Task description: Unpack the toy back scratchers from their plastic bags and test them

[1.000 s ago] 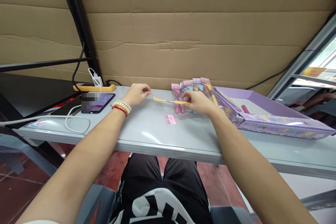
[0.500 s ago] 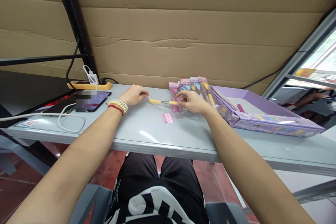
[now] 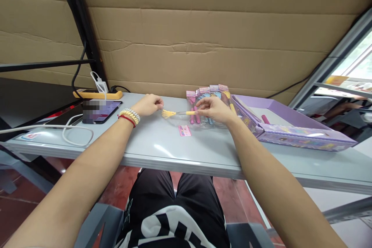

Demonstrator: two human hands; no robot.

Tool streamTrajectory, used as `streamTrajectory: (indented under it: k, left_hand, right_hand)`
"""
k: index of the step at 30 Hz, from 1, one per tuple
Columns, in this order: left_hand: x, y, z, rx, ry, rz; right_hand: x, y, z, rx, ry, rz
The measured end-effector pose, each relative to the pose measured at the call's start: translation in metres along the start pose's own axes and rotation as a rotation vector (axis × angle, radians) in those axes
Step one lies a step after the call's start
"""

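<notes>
My right hand pinches the yellow handle of a small telescopic back scratcher; its yellow claw head points left over the grey table. My left hand is curled beside the claw head, fingertips pinched together just apart from it; what they hold, if anything, I cannot make out. Behind my right hand lies a pile of packaged scratchers in pink, blue and yellow. A small pink label card lies flat in front of them.
An open purple box lies at the right. At the left are a phone, a white cable and an orange power strip. A cardboard wall stands behind the table; a black post rises at the left.
The scratcher's claw head has turned so its spread fingers face me, and my left hand has drawn slightly away from it. My right hand keeps hold of the handle.
</notes>
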State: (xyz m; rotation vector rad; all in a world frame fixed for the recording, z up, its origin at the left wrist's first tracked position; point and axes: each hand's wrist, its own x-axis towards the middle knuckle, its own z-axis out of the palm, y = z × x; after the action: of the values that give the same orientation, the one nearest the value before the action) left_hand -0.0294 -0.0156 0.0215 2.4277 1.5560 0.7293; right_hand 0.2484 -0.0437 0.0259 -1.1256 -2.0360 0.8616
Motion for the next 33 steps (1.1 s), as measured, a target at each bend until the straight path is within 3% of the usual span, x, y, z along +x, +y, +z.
streamTrajectory:
  k: [7, 11, 17, 20, 24, 29, 33]
  left_hand:
    - [-0.003, 0.004, -0.009, 0.095, -0.010, -0.001]
    - [-0.002, 0.001, -0.008, 0.096, -0.118, -0.003]
    - [0.001, -0.006, 0.003, 0.091, -0.149, -0.018]
    - [0.001, -0.009, 0.002, 0.119, -0.174, -0.022]
    - [-0.001, -0.015, -0.007, 0.195, -0.311, -0.050]
    - [-0.004, -0.022, -0.015, 0.292, -0.546, -0.130]
    - [-0.004, -0.023, -0.014, 0.277, -0.553, -0.117]
  right_hand:
    - [0.001, 0.001, -0.004, -0.031, 0.142, -0.033]
    - [0.002, 0.006, -0.006, -0.019, 0.113, 0.022]
    - [0.002, 0.011, -0.004, -0.007, -0.083, 0.081]
    - [0.003, 0.012, -0.004, -0.111, -0.090, 0.114]
    - [0.004, 0.015, -0.008, -0.249, -0.099, 0.102]
    - [0.005, 0.018, -0.011, -0.263, -0.124, 0.106]
    - [0.004, 0.017, -0.010, -0.248, -0.131, 0.115]
